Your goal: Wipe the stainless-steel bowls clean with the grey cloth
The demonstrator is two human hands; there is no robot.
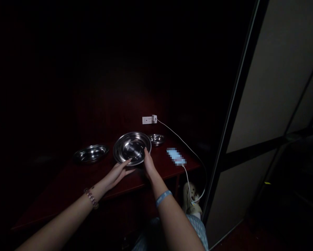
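Note:
A shiny round steel bowl (131,148), wide and shallow, is tilted toward me above the dark red table. My left hand (119,173) grips its lower left rim, thumb on the inside and fingers underneath. On the right rim my right hand (149,162) is closed, its thumb over the edge and its other fingers hidden behind. A second wide steel bowl (92,153) lies on the table to the left. Behind the held bowl, to the right, a smaller steel bowl (157,139) stands near the wall.
On the table's right side lies a blurred-out phone (176,156) with a white cable (181,138) running to a charger (154,119) in the wall socket (147,120). The cable loops below the table (90,177) edge beside a beige clog (189,195). A panel (263,87) stands at right.

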